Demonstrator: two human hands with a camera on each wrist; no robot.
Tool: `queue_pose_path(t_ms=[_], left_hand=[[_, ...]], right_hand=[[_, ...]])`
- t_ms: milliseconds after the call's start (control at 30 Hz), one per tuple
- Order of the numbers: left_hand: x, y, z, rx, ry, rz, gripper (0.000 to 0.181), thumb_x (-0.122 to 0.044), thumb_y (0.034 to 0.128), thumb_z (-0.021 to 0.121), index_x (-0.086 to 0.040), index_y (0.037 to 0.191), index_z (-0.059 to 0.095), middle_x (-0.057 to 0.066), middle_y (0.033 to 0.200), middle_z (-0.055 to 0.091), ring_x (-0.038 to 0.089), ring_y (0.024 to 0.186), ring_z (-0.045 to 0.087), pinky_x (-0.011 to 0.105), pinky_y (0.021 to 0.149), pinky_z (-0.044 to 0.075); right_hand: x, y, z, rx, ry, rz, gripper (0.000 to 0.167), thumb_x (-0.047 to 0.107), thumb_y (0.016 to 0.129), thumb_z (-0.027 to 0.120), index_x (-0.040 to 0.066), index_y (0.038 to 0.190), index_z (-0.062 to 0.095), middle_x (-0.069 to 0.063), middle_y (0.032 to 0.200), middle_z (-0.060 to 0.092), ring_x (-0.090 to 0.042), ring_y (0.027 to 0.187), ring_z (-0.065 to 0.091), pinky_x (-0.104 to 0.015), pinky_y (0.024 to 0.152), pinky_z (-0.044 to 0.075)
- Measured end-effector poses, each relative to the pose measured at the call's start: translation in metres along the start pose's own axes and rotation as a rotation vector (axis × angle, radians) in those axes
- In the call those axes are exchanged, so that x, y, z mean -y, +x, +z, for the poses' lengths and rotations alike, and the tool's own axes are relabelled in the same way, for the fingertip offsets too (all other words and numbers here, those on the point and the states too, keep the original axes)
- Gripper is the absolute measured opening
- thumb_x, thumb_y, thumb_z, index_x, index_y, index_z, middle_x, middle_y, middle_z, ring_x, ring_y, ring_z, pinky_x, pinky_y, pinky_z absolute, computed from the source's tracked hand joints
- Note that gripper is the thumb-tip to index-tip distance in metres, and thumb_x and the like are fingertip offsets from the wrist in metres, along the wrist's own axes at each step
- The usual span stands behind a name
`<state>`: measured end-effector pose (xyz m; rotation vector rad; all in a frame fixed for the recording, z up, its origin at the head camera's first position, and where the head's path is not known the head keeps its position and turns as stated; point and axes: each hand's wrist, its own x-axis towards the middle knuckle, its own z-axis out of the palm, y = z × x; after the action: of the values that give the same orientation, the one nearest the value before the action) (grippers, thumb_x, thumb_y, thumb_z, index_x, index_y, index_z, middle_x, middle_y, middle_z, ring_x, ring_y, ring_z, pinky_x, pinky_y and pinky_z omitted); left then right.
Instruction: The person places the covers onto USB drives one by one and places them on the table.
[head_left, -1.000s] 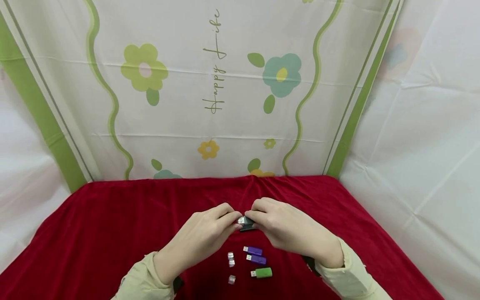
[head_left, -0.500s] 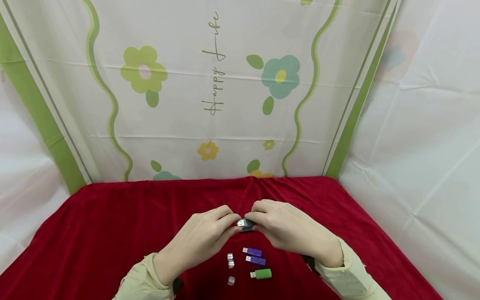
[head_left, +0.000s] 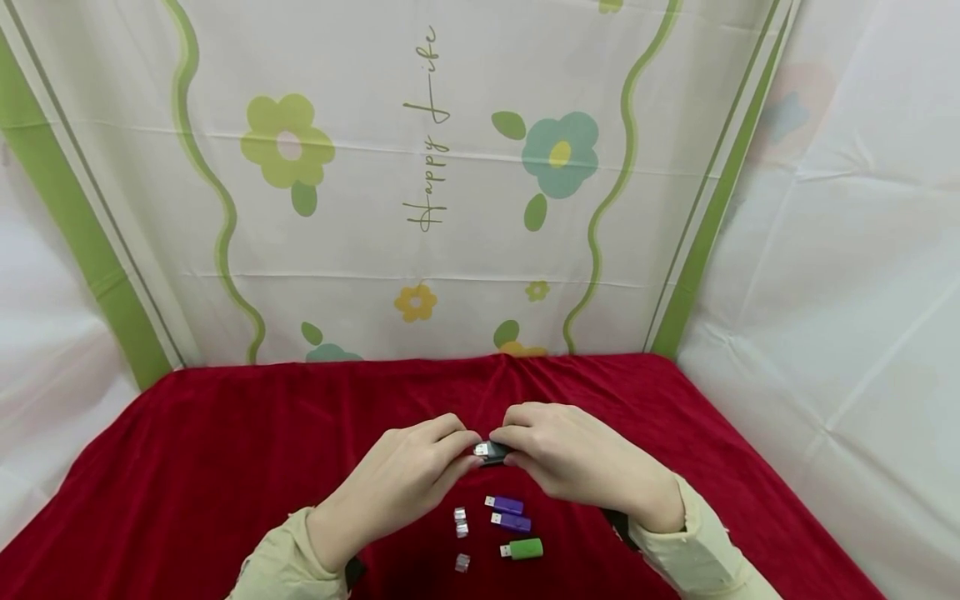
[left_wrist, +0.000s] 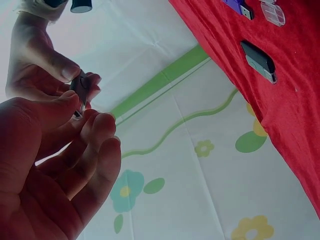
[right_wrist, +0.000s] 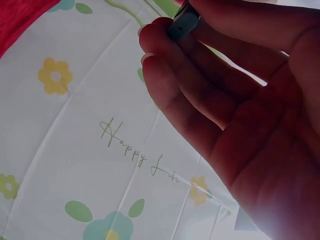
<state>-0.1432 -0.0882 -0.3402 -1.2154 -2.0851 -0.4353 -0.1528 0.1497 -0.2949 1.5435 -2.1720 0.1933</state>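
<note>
Both hands meet around a dark USB flash drive [left_wrist: 80,88] above the cloth. My right hand [head_left: 566,454] pinches its dark body between thumb and fingers. At its other end, thumb and fingers of my left hand [head_left: 405,462] pinch the clear cap [left_wrist: 78,114]; whether the cap is fully seated cannot be made out. In the right wrist view, only the rear of the dark drive [right_wrist: 184,24] shows among the fingers. A second dark USB flash drive [left_wrist: 259,61], with a clear end, lies on the cloth in the left wrist view.
Two purple USB drives [head_left: 510,522] and a green one [head_left: 525,548] lie nearer the person, plugs bare and pointing left. Left of them are small clear caps [head_left: 461,529]. Red cloth [head_left: 247,450] covers the table; patterned white curtains [head_left: 360,250] stand behind and beside it.
The head view has shifted slightly. Both hands keep their grip, and the held drive sits a touch lower, covering more of the dark shape beneath it.
</note>
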Motion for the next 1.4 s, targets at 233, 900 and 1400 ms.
queue_pose_path(t_ms=[233, 900, 1400], left_hand=[[0.0, -0.001, 0.001, 0.018, -0.002, -0.014, 0.016, -0.014, 0.0858, 0.077, -0.01, 0.099, 0.071, -0.005, 0.088, 0.056, 0.002, 0.063, 0.046, 0.009, 0.053, 0.039], [0.001, -0.002, 0.001, 0.118, 0.024, -0.106, 0.014, -0.02, 0.0865, 0.077, -0.011, 0.095, 0.072, -0.005, 0.086, 0.058, 0.002, 0.059, 0.046, 0.012, 0.05, 0.04], [0.002, -0.006, 0.004, 0.278, 0.031, -0.204, 0.011, -0.022, 0.0888, 0.074, -0.013, 0.095, 0.073, -0.006, 0.082, 0.059, 0.002, 0.059, 0.048, 0.016, 0.049, 0.041]], right_hand=[[0.001, 0.0, 0.001, 0.016, -0.007, 0.008, 0.018, 0.003, 0.08, 0.078, 0.011, 0.093, 0.07, 0.007, 0.079, 0.051, -0.003, 0.066, 0.044, -0.013, 0.063, 0.042], [-0.006, 0.002, 0.01, 0.13, -0.065, 0.113, 0.013, 0.004, 0.081, 0.078, 0.013, 0.081, 0.069, 0.009, 0.073, 0.048, -0.004, 0.063, 0.046, -0.018, 0.058, 0.043], [-0.035, 0.001, 0.052, 0.317, 0.035, 0.219, 0.017, 0.002, 0.08, 0.076, 0.015, 0.074, 0.067, 0.011, 0.069, 0.045, -0.004, 0.059, 0.043, -0.019, 0.054, 0.04]])
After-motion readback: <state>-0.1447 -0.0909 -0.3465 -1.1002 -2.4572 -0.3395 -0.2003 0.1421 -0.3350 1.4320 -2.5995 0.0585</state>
